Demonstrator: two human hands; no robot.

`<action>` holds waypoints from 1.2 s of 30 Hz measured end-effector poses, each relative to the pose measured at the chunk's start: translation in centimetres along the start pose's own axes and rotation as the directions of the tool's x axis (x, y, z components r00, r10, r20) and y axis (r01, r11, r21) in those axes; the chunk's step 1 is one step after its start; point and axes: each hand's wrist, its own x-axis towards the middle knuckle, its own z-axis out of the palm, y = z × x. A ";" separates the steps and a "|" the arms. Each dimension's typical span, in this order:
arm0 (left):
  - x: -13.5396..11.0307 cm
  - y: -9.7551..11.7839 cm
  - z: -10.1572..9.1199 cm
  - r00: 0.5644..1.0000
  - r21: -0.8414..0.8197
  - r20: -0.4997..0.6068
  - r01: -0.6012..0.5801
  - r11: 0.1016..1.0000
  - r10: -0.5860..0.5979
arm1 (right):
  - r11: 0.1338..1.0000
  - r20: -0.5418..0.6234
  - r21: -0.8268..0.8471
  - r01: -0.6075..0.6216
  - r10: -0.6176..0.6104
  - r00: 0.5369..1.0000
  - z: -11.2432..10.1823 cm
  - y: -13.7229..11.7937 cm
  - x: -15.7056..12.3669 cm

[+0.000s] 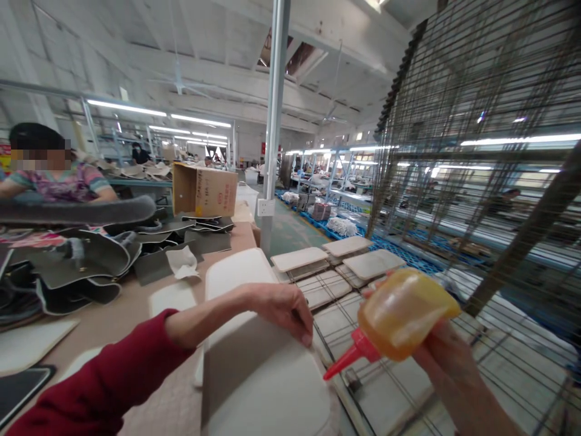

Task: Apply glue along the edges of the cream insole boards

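Observation:
My right hand (454, 366) is wrapped round a squeeze bottle of amber glue (406, 315), tilted with its red nozzle pointing down to the left. The nozzle tip is close to the right edge of a white rounded panel (272, 387); whether they touch I cannot tell. My left hand (284, 309), with fingers bent and closed, is at that panel's upper right edge. Its fingertips are partly hidden. Behind my left wrist lies another white panel (238, 269).
To the right, a wire rack (322, 309) bears several white panels, with more wire shelves raised above it. Dark green pieces (86, 260) and a cardboard box (204, 191) occupy the left table. A co-worker (59, 163) sits beyond; a metal post (275, 121) stands ahead.

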 end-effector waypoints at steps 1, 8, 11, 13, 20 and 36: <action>0.0 0.0 0.0 1.000 -0.018 0.013 0.002 1.000 -0.002 | 1.000 -0.007 0.009 0.002 -0.002 1.000 0.1 0.2 0.1; 0.1 -0.3 0.3 0.997 -0.139 0.073 0.036 0.990 -0.026 | 0.999 0.031 0.029 0.013 -0.014 0.999 0.8 0.9 0.5; 0.2 -0.5 0.2 0.996 -0.179 0.090 0.043 0.983 -0.027 | 1.000 0.035 0.021 0.006 -0.007 0.999 1.0 0.9 0.5; 0.2 -0.5 0.1 0.995 -0.205 0.094 0.044 0.978 -0.025 | 1.000 0.028 0.021 -0.004 0.003 1.000 1.1 0.9 0.5; -0.1 -0.9 0.0 0.994 -0.260 0.100 0.063 0.963 -0.038 | 1.000 0.044 0.007 -0.009 0.008 0.999 1.6 1.3 1.1; -1.8 -1.8 -0.7 0.998 -0.252 -0.015 0.058 0.966 -0.064 | 0.993 -0.077 0.114 -0.014 0.023 0.997 1.0 2.4 1.4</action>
